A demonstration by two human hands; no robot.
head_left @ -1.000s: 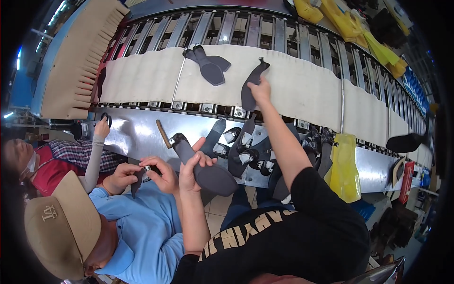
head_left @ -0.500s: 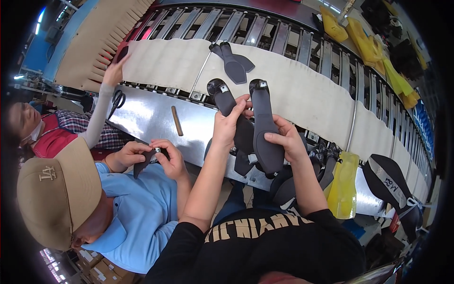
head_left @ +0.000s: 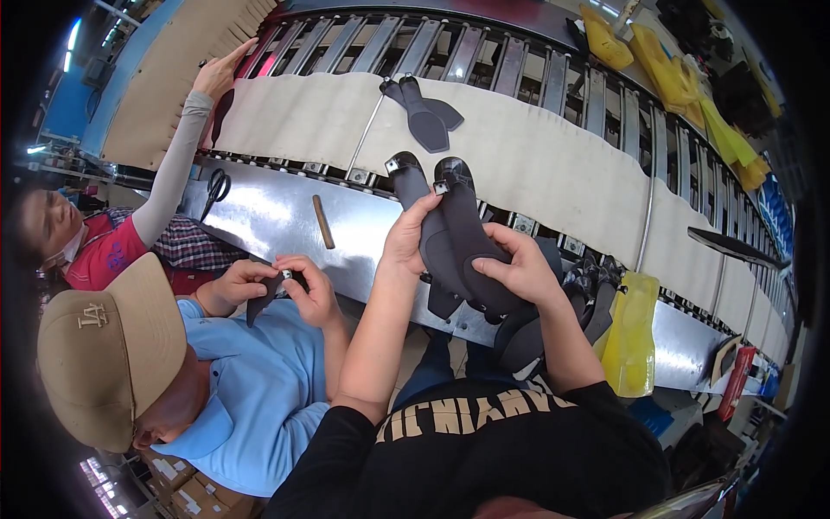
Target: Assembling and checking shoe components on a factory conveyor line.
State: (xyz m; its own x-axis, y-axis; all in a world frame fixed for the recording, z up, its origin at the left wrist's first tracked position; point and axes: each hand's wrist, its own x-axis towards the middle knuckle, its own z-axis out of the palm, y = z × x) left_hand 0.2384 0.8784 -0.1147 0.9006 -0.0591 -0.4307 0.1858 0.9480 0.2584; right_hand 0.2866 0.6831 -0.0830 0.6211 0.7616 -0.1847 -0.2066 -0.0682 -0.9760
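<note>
Two dark grey shoe insoles with glossy black heel ends are in front of me, close together and overlapping. My left hand (head_left: 408,235) is closed on the left insole (head_left: 409,186), thumb near the heel parts. My right hand (head_left: 523,264) grips the right insole (head_left: 461,227) at its wide end, with the thumb on top. Small pale squares show at both heel ends. Another crossed pair of insoles (head_left: 426,124) lies on the cream belt (head_left: 519,143) beyond. Several similar dark pieces (head_left: 596,298) are piled by my right forearm, partly hidden.
A metal ledge (head_left: 268,203) runs along the belt, bearing a brown stick (head_left: 322,221) and black scissors (head_left: 216,192). At left, a co-worker in blue handles a small dark piece (head_left: 264,296); another reaches over the belt. A yellow plastic piece (head_left: 629,337) hangs at right.
The insoles have come together, the right one tilting and overlapping the left. At far right, a large dark piece has left its place; a thin dark shape shows over the belt. The far co-worker reaches farther.
</note>
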